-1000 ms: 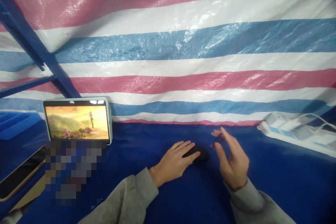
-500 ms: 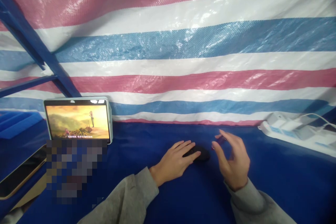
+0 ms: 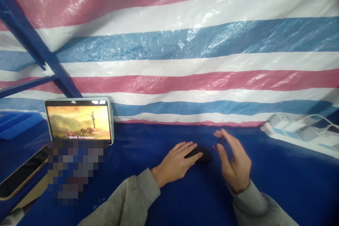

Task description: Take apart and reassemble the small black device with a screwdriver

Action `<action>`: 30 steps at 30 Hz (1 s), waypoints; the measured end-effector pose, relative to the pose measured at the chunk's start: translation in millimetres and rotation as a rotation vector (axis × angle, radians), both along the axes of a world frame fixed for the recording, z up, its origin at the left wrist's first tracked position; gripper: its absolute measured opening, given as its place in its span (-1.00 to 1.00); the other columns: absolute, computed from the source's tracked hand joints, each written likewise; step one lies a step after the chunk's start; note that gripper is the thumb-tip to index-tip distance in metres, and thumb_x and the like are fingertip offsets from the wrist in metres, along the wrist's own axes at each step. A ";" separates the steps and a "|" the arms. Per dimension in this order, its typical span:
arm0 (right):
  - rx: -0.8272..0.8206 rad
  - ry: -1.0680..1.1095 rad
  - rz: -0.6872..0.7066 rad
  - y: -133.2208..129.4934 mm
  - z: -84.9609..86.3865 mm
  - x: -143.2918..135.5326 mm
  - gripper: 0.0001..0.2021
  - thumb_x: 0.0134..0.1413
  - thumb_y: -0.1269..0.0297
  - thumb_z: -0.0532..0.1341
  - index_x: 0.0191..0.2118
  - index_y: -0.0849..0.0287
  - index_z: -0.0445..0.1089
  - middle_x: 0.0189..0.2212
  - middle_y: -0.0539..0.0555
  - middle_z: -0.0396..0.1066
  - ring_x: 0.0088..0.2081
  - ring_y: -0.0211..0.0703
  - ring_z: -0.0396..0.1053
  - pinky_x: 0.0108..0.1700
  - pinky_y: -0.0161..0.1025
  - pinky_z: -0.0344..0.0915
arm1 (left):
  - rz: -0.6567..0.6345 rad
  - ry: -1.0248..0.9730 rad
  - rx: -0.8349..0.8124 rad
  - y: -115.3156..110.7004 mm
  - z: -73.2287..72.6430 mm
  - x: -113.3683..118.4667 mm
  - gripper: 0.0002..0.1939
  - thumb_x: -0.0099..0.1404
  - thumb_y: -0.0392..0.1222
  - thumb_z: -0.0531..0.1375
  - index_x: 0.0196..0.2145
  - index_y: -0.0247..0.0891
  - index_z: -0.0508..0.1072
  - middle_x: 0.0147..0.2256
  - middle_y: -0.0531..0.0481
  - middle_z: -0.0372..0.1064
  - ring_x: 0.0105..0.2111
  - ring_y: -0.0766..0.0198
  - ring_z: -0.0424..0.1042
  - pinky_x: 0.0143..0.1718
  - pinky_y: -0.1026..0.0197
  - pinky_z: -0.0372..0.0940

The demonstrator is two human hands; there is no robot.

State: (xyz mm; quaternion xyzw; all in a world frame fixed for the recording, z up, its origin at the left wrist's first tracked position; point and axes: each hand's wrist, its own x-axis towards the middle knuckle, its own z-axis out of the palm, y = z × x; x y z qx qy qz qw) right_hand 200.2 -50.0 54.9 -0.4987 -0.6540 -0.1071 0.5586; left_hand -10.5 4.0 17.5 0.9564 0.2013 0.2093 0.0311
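Note:
My left hand (image 3: pixel 178 162) lies over a black computer mouse (image 3: pixel 206 155) on the blue tabletop. Its fingers cover the near-left part of the mouse, and the thumb presses along the side closest to me. Just to the right, my right hand (image 3: pixel 235 162) is raised a little above the table, thumb and fingers curled towards each other. Between their tips is a small dark reddish piece (image 3: pixel 215 147), too small and blurred to name. It is apart from the mouse.
A tablet (image 3: pixel 79 122) playing a video leans at the back left. A phone (image 3: pixel 22 173) and a blue tray (image 3: pixel 21 125) lie left of it. A white power strip (image 3: pixel 299 137) with plugged chargers sits at right. A striped tarp (image 3: pixel 185 77) hangs behind the table.
My right hand has tilted slightly, its thumb shifting right and its fingertips turning a little. The left hand and the mouse have stayed in place.

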 end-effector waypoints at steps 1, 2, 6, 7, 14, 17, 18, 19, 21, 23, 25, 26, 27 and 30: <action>-0.010 -0.006 -0.019 0.1 -0.3 0.1 -0.54 0.26 0.38 0.14 0.26 0.11 0.24 -0.06 0.20 0.48 -0.02 0.00 0.45 -0.03 0.00 0.44 | 0.000 -0.002 0.002 0.1 -0.3 -0.1 -0.57 0.49 -0.23 0.04 0.28 -0.14 0.24 0.30 -0.16 0.16 0.31 0.06 0.15 0.29 -0.07 0.15; -0.008 -0.008 -0.058 0.3 -0.9 0.4 -0.56 0.26 0.35 0.16 0.23 0.11 0.28 -0.08 0.20 0.48 -0.02 0.01 0.44 -0.02 0.01 0.44 | -0.001 -0.002 0.004 0.1 -0.4 -0.1 -0.57 0.50 -0.23 0.04 0.28 -0.14 0.24 0.30 -0.16 0.16 0.31 0.06 0.15 0.29 -0.07 0.15; 0.038 0.039 -0.148 0.6 -4.1 1.9 -0.60 0.19 0.32 0.25 0.15 0.10 0.37 -0.21 0.15 0.50 -0.12 -0.01 0.46 -0.06 0.01 0.46 | 0.002 -0.005 0.003 -0.4 0.1 -0.2 -0.59 0.50 -0.23 0.03 0.27 -0.15 0.26 0.29 -0.16 0.18 0.31 0.07 0.16 0.29 -0.06 0.16; 0.031 0.051 -0.112 0.3 -4.5 2.1 -0.58 0.20 0.34 0.22 0.18 0.10 0.34 -0.18 0.16 0.50 -0.13 -0.02 0.47 -0.07 0.01 0.47 | 0.002 -0.004 0.001 -0.4 0.2 -0.2 -0.59 0.50 -0.22 0.03 0.27 -0.14 0.26 0.29 -0.16 0.18 0.31 0.07 0.16 0.29 -0.06 0.15; 0.061 -0.003 -0.080 -1.4 -2.2 0.1 -0.60 0.19 0.38 0.24 0.14 0.09 0.38 -0.18 0.16 0.51 -0.10 0.00 0.47 -0.06 0.01 0.46 | 0.005 0.006 -0.004 -0.4 -0.7 -0.2 -0.58 0.50 -0.22 0.04 0.28 -0.14 0.25 0.29 -0.16 0.17 0.31 0.06 0.15 0.29 -0.07 0.15; 0.051 0.032 -0.055 -1.3 -2.2 0.3 -0.57 0.21 0.41 0.20 0.20 0.09 0.33 -0.17 0.16 0.51 -0.15 -0.05 0.48 -0.11 -0.05 0.48 | 0.007 0.011 -0.006 -0.4 -0.8 -0.1 -0.57 0.50 -0.22 0.04 0.28 -0.14 0.25 0.30 -0.16 0.16 0.31 0.06 0.16 0.29 -0.06 0.15; 0.021 0.039 -0.024 -1.2 -2.4 0.4 -0.54 0.24 0.42 0.16 0.24 0.09 0.28 -0.12 0.18 0.51 -0.15 -0.06 0.49 -0.12 -0.05 0.48 | 0.006 0.012 -0.004 -0.4 -0.9 0.0 -0.57 0.50 -0.22 0.04 0.28 -0.14 0.25 0.30 -0.16 0.16 0.31 0.06 0.16 0.29 -0.06 0.15; -0.009 0.039 0.000 -1.2 -2.6 0.6 -0.52 0.26 0.43 0.13 0.28 0.09 0.23 -0.08 0.20 0.50 -0.14 -0.06 0.50 -0.12 -0.05 0.49 | 0.005 0.011 -0.002 -0.3 -0.9 0.1 -0.57 0.50 -0.22 0.04 0.28 -0.14 0.25 0.30 -0.16 0.16 0.30 0.06 0.16 0.29 -0.07 0.16; -0.021 0.022 -0.010 -1.3 -2.5 0.9 -0.52 0.25 0.40 0.15 0.27 0.10 0.24 -0.07 0.20 0.50 -0.12 -0.04 0.49 -0.10 -0.04 0.48 | 0.006 0.007 0.002 -0.3 -1.0 0.1 -0.58 0.50 -0.22 0.04 0.27 -0.14 0.25 0.29 -0.17 0.17 0.31 0.06 0.16 0.29 -0.07 0.16; 0.024 0.010 -0.072 -1.7 -2.1 0.9 -0.56 0.20 0.37 0.23 0.20 0.09 0.34 -0.15 0.17 0.51 -0.11 -0.01 0.48 -0.09 -0.02 0.47 | 0.007 0.001 0.000 -0.3 -0.8 0.1 -0.57 0.49 -0.23 0.05 0.27 -0.13 0.25 0.29 -0.16 0.17 0.31 0.06 0.16 0.29 -0.06 0.15; 0.052 0.028 -0.090 -2.1 -1.9 0.7 -0.58 0.17 0.38 0.25 0.16 0.08 0.38 -0.21 0.14 0.51 -0.15 -0.03 0.48 -0.11 -0.04 0.46 | 0.004 -0.002 -0.005 -0.2 -0.4 0.2 -0.57 0.49 -0.23 0.05 0.27 -0.13 0.25 0.29 -0.16 0.17 0.31 0.07 0.15 0.29 -0.06 0.15; 0.046 0.049 -0.069 -2.3 -1.9 0.6 -0.56 0.18 0.40 0.23 0.18 0.08 0.35 -0.20 0.14 0.52 -0.17 -0.04 0.49 -0.12 -0.05 0.47 | 0.004 -0.001 -0.008 -0.2 -0.3 0.2 -0.57 0.49 -0.23 0.05 0.27 -0.13 0.24 0.29 -0.15 0.17 0.31 0.07 0.15 0.29 -0.06 0.15; 0.027 0.067 -0.033 -2.3 -2.1 0.5 -0.54 0.21 0.42 0.20 0.22 0.08 0.31 -0.16 0.15 0.52 -0.19 -0.06 0.49 -0.12 -0.05 0.47 | 0.004 0.000 -0.010 -0.1 -0.3 0.2 -0.57 0.49 -0.23 0.05 0.28 -0.13 0.24 0.29 -0.15 0.17 0.31 0.07 0.15 0.29 -0.06 0.15; -0.009 0.056 0.031 -1.5 -2.5 0.2 -0.50 0.22 0.43 0.17 0.27 0.09 0.24 -0.07 0.17 0.50 -0.13 -0.05 0.49 -0.06 -0.02 0.45 | 0.005 0.007 -0.010 0.1 -1.0 0.4 -0.57 0.50 -0.22 0.04 0.28 -0.13 0.23 0.30 -0.15 0.15 0.32 0.07 0.14 0.29 -0.06 0.14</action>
